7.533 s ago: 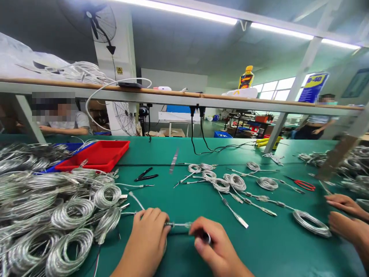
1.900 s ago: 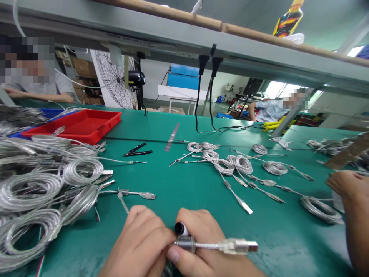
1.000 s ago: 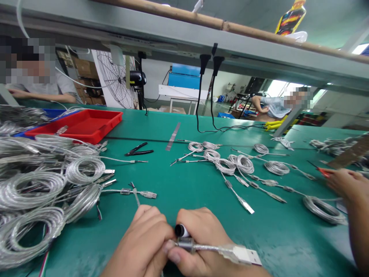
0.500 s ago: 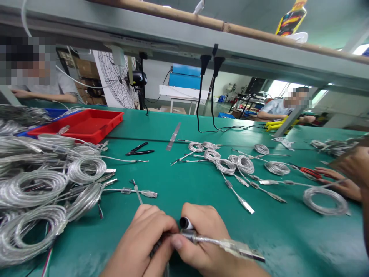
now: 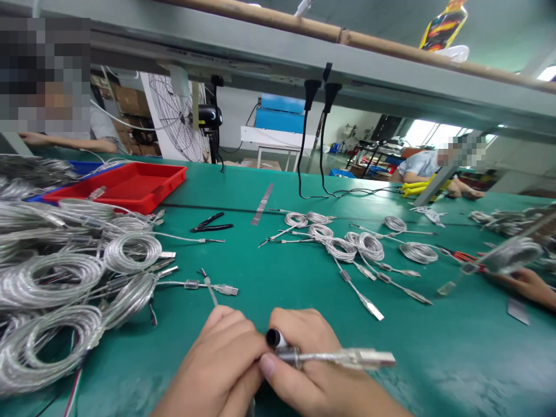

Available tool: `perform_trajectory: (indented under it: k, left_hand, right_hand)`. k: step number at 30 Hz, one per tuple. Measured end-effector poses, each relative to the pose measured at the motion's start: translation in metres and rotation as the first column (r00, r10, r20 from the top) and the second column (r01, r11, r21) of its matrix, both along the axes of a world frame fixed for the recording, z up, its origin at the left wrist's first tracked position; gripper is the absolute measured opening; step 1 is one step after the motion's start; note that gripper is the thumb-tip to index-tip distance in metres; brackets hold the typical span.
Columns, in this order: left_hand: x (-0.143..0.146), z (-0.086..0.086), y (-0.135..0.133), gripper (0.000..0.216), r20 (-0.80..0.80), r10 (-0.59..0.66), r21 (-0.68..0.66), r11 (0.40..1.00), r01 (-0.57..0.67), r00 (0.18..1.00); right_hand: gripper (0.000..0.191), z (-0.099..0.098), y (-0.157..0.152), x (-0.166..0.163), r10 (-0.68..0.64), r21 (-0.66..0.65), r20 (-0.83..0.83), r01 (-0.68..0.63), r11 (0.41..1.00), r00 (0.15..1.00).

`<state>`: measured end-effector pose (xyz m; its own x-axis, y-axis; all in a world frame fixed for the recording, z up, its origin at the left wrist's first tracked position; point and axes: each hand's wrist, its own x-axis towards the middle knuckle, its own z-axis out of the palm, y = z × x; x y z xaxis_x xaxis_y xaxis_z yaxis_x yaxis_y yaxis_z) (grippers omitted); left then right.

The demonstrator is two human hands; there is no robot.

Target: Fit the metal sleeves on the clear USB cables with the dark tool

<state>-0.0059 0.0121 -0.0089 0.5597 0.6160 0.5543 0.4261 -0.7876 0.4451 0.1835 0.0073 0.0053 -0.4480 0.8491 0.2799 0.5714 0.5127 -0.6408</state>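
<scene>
Left fingers [image 5: 241,347], right fingers [image 5: 297,325] closed on one USB cable [image 5: 328,357], one tube [image 5: 276,338] in right

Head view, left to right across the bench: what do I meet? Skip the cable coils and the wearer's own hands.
Red tray → black-handled cutters → flat strip → held cable's USB plug → red-handled tool.

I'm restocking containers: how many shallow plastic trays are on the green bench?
2: a red rectangular plastic tray at left, behind the heaped silvery cables, and a blue plastic tray partly covered by the red one. More may be hidden.
</scene>
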Motion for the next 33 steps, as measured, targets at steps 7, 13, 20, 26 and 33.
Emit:
perform_trajectory:
  k: [7,13,20,26,33]
  left_hand:
    - [-0.001,-0.002,0.0,0.029,0.043,-0.037,-0.072,0.997,0.04,0.998]
    - [-0.003,0.0,0.003,0.024,0.116,-0.047,-0.039,0.998,0.052,0.992]
    - [0.0,0.004,0.001,0.028,0.168,0.011,-0.007,1.0,-0.01,0.986]
    - [0.002,0.004,0.002,0.03,0.136,0.016,-0.014,1.0,-0.014,0.991]
    - [-0.009,0.003,-0.002,0.019,0.08,0.163,0.043,0.985,-0.167,0.983]
  right_hand:
    - [0.04,-0.009,0.004,-0.004,0.005,0.058,-0.057,-0.001,0.998,0.998]
    - [0.041,-0.012,0.004,-0.002,0.015,0.042,-0.003,-0.015,0.999,1.0]
    - [0.062,0.022,0.008,-0.002,0.029,0.034,0.024,-0.029,0.999,0.999]
    - [0.053,0.013,0.005,0.001,0.049,0.023,0.025,-0.05,0.998,0.998]
    - [0.043,-0.012,0.007,0.003,-0.138,-0.02,0.027,0.138,0.99,0.99]
